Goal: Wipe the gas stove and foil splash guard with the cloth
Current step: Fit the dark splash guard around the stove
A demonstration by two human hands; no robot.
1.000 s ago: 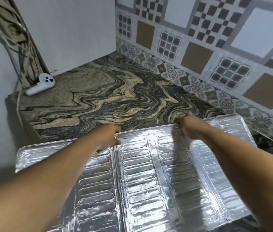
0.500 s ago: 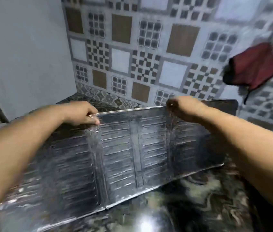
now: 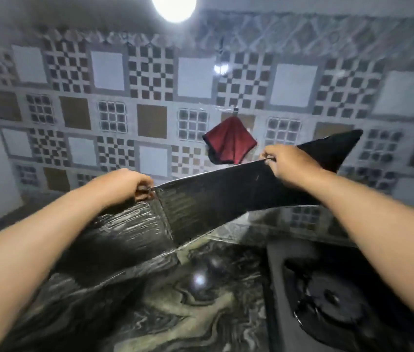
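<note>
Left grip: the left hand [image 3: 127, 185] has its fingers curled tight over the top edge of the foil splash guard [image 3: 216, 196], pinching it near a fold line in the sheet.
Right grip: the right hand [image 3: 285, 161] pinches the same top edge farther along, fingers closed on the foil, knuckles toward the camera.
Foil splash guard: it spans from one grip to the other and runs on past both; a pointed end sticks out beyond the right grip, and a folded panel drops away below and outward of the left grip. The sheet stands roughly upright, tilted, higher at the right grip. Its near face looks dark, with ribbed embossing faintly visible. Whether its lower edge touches the worktop cannot be told through the blur.
Cloth: a dark red cloth [image 3: 228, 143] hangs from a hook on the tiled wall [image 3: 150, 97], beyond the guard and between the two grips, nearer the right one. Neither hand touches it.
Gas stove: the gas stove [image 3: 332, 301] sits below the right forearm, black, with one round burner showing. It is well apart from both grips.
Worktop: the marbled worktop [image 3: 188, 313] lies beneath and between the forearms, with a bright reflection on it.
Light: a round lamp [image 3: 174, 6] glares at the top of the view, above both grips.
</note>
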